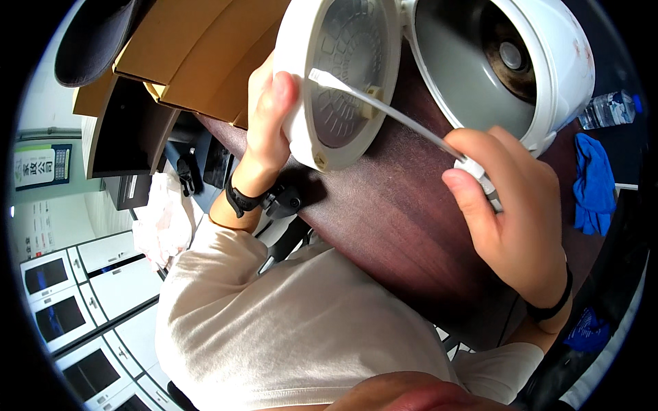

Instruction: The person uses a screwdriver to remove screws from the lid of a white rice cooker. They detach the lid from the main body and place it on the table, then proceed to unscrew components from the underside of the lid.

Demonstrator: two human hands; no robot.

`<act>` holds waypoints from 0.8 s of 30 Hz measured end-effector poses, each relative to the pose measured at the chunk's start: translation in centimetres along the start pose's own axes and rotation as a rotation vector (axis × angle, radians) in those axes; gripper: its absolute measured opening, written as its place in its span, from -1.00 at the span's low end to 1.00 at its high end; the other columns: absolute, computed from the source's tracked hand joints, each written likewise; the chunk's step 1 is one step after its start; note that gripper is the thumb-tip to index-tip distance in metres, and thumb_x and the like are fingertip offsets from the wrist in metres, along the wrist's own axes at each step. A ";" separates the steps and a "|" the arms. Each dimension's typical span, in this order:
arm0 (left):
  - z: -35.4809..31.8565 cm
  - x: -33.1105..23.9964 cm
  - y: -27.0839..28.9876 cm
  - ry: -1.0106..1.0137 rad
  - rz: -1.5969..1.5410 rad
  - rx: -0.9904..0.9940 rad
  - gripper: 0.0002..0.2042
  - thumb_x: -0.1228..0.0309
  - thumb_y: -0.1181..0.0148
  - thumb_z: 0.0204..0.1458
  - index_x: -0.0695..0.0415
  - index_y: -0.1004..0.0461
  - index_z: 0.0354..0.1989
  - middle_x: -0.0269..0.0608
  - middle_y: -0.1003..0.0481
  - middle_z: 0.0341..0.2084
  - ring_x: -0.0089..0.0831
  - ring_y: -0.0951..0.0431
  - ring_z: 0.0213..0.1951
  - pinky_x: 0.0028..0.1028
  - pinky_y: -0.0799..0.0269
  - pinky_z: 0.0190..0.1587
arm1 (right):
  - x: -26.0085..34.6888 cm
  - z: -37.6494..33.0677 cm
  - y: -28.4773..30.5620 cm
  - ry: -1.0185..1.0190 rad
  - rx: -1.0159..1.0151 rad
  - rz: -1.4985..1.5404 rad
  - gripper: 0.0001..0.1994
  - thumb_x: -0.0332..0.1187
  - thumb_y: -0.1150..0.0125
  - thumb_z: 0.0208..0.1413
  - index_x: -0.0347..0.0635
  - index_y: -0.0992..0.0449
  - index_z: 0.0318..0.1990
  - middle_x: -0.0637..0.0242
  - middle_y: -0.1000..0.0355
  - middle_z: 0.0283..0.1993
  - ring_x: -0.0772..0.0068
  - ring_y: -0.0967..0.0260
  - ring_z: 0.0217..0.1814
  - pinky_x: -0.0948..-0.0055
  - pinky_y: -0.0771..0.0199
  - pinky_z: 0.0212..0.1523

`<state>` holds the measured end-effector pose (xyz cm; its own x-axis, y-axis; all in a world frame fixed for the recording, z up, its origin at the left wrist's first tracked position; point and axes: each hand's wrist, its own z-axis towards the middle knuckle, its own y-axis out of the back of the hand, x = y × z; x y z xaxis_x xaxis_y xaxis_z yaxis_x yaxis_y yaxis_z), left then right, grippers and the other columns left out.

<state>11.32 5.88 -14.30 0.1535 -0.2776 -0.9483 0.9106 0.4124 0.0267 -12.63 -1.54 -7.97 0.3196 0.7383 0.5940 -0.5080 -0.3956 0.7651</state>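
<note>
A white rice cooker [581, 75] lies tipped with its mouth toward me, showing a grey inside and a round heating plate [506, 55] with brown stains. Its hinged lid [336, 85] stands swung open to the left. My left hand [271, 113] grips the lid's outer edge, thumb on the rim and the other fingers partly hidden behind. In my right hand [510, 205] is a slim tool [401, 118] with a long pale shaft and a flat white tip; its exact kind is unclear. The tip lies over the lid's inner face near the left rim.
The cooker rests on a dark reddish-brown table [391, 212]. Cardboard boxes [199, 51] stand at far left. A water bottle [608, 109] and a blue cloth or glove [593, 185] are to the right. White cabinets [113, 274] are at left.
</note>
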 end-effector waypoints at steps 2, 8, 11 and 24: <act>0.1 0.0 0.0 -0.009 0.007 -0.002 -0.28 -0.16 0.05 0.03 0.38 -0.32 0.03 -0.15 -0.45 -0.20 -0.49 -0.41 -0.19 -0.57 -0.27 -0.16 | 0.0 -0.2 0.0 0.010 -0.013 0.006 -0.82 -0.46 -0.19 0.02 -0.26 -0.44 -0.20 0.11 -0.31 -0.46 0.04 -0.33 -0.49 0.33 -0.26 -0.49; 0.1 0.2 0.3 -0.001 -0.009 0.010 -0.32 -0.11 0.08 0.06 0.38 -0.34 0.01 -0.14 -0.47 -0.25 -0.49 -0.43 -0.24 -0.58 -0.28 -0.22 | 0.2 0.0 -0.1 0.013 -0.001 -0.030 -0.81 -0.46 -0.20 0.02 -0.26 -0.44 -0.19 0.11 -0.30 -0.46 0.04 -0.32 -0.49 0.33 -0.25 -0.49; 0.2 -0.1 0.0 -0.024 0.009 0.011 -0.33 -0.10 0.09 0.06 0.38 -0.34 0.01 -0.15 -0.48 -0.27 -0.50 -0.43 -0.26 -0.59 -0.27 -0.23 | 0.1 0.0 -0.2 0.022 -0.012 -0.025 -0.81 -0.46 -0.20 0.02 -0.26 -0.44 -0.19 0.11 -0.30 -0.47 0.05 -0.32 -0.50 0.33 -0.25 -0.50; 0.3 -0.2 -0.5 -0.054 0.054 -0.004 -0.32 -0.12 0.10 0.05 0.38 -0.35 -0.02 -0.16 -0.46 -0.28 -0.50 -0.41 -0.25 -0.58 -0.26 -0.21 | 0.1 -0.9 -0.1 0.019 0.037 -0.028 -0.80 -0.50 -0.19 0.00 -0.26 -0.44 -0.18 0.11 -0.31 -0.46 0.05 -0.33 -0.50 0.33 -0.26 -0.50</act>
<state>10.93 5.50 -14.00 0.2231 -0.3016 -0.9270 0.8991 0.4311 0.0761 -13.30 -0.95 -8.22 0.3175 0.7596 0.5677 -0.4695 -0.3942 0.7900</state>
